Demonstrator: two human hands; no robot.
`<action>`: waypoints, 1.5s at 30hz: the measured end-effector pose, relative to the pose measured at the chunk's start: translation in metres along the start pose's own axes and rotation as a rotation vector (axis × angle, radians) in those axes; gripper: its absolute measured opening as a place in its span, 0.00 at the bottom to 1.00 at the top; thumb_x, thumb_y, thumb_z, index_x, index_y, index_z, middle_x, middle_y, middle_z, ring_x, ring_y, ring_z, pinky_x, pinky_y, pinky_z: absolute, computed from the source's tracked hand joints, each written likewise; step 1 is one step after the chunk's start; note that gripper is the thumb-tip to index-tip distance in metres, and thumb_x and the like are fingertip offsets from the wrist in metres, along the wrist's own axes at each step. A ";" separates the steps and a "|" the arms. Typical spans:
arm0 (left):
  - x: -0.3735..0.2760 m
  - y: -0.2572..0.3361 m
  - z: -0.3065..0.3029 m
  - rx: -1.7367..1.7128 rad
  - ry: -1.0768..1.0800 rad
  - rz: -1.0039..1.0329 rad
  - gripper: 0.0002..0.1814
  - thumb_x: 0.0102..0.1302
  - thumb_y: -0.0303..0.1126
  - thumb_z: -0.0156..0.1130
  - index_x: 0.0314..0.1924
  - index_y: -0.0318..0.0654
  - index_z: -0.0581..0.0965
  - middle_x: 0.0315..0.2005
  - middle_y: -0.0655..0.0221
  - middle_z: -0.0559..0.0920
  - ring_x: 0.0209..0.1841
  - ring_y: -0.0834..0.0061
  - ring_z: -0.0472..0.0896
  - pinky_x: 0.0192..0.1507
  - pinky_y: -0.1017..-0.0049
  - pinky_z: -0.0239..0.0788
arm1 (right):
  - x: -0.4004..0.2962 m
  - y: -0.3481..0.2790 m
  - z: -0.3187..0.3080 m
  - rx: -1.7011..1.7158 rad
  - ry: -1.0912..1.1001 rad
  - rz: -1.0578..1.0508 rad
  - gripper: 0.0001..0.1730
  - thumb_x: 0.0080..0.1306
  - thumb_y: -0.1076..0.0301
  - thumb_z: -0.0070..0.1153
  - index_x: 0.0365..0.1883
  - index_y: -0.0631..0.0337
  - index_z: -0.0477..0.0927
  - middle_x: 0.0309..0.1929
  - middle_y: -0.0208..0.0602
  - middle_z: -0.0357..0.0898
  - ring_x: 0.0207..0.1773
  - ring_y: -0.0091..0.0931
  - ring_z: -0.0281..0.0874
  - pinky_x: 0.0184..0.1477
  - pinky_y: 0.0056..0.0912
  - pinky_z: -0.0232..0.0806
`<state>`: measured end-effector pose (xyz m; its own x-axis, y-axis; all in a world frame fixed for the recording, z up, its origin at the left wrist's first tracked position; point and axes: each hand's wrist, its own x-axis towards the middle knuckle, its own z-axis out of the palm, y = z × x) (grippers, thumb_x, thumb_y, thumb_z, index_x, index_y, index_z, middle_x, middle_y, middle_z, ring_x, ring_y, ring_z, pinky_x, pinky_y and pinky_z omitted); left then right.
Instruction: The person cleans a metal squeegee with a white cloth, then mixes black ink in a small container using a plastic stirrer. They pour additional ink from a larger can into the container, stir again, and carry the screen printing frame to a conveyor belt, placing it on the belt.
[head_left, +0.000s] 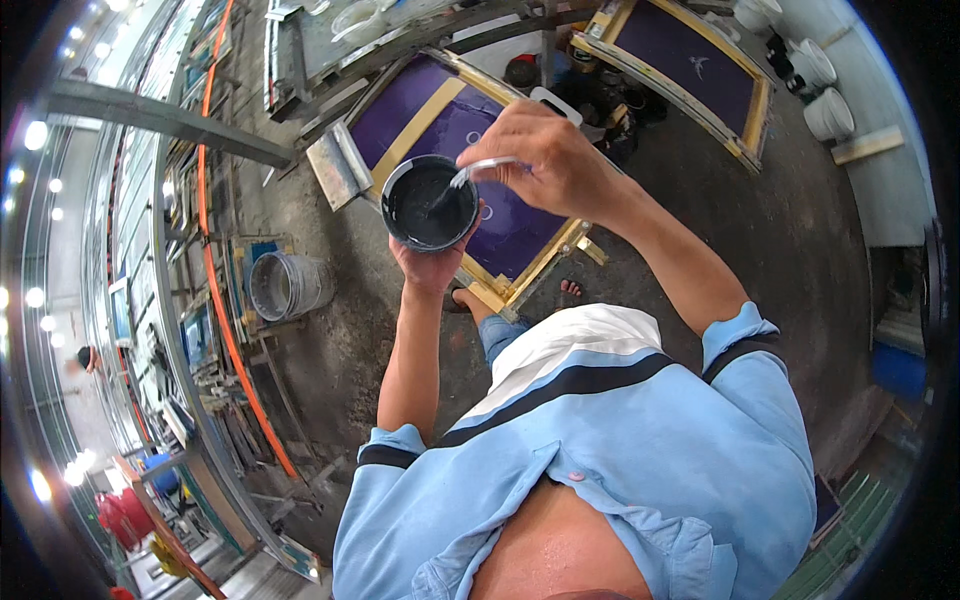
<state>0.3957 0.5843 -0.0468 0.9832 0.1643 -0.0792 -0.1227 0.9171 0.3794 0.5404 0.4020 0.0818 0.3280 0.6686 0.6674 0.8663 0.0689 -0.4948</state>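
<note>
My left hand (429, 267) cups a round tub (387, 214) from below and from its near side. Dark, nearly black ink or paint (420, 206) lies inside, and some of it coats the rim. Above the tub, my right hand (551, 161) pinches a pale, translucent stirrer (491, 165), perhaps a plastic spoon, whose lower end dips into the dark liquid. Beneath both hands is a screen-printing frame (551, 259) with purple mesh (517, 232), pale ring marks and a tan tape strip (420, 124). A wide metal-faced blade, likely a squeegee (340, 166), sits at the frame's left side.
Another purple printing screen (682, 52) leans at the upper right, near several white buckets (829, 114). To the left, a grey bucket (291, 285) stands beside a rack crossed by an orange strip (214, 225). A metal beam (172, 120) juts in from the upper left. Far left, a person (88, 358) is partly visible.
</note>
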 end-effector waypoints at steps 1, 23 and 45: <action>0.000 0.002 -0.001 0.018 0.034 0.030 0.36 0.69 0.60 0.49 0.69 0.47 0.69 0.65 0.59 0.74 0.67 0.52 0.73 0.69 0.47 0.63 | 0.003 0.002 0.002 0.021 -0.013 -0.020 0.12 0.58 0.74 0.70 0.41 0.53 0.89 0.35 0.31 0.86 0.43 0.29 0.80 0.49 0.31 0.72; 0.034 -0.065 -0.106 0.362 0.538 0.002 0.32 0.73 0.60 0.49 0.62 0.42 0.76 0.53 0.69 0.83 0.52 0.72 0.84 0.51 0.71 0.79 | -0.090 0.059 0.005 0.059 -0.072 0.386 0.08 0.64 0.66 0.66 0.40 0.56 0.89 0.40 0.38 0.89 0.44 0.36 0.85 0.49 0.38 0.73; 0.058 -0.037 -0.041 0.691 0.246 0.164 0.33 0.77 0.55 0.42 0.68 0.37 0.70 0.57 0.61 0.81 0.58 0.65 0.81 0.62 0.65 0.72 | -0.105 0.048 -0.030 0.021 0.110 0.396 0.09 0.64 0.69 0.68 0.43 0.55 0.88 0.40 0.36 0.89 0.43 0.34 0.86 0.49 0.37 0.74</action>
<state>0.4513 0.5747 -0.1036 0.8910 0.4300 -0.1454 -0.0722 0.4504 0.8899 0.5589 0.3123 0.0046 0.6740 0.5636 0.4775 0.6571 -0.1621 -0.7362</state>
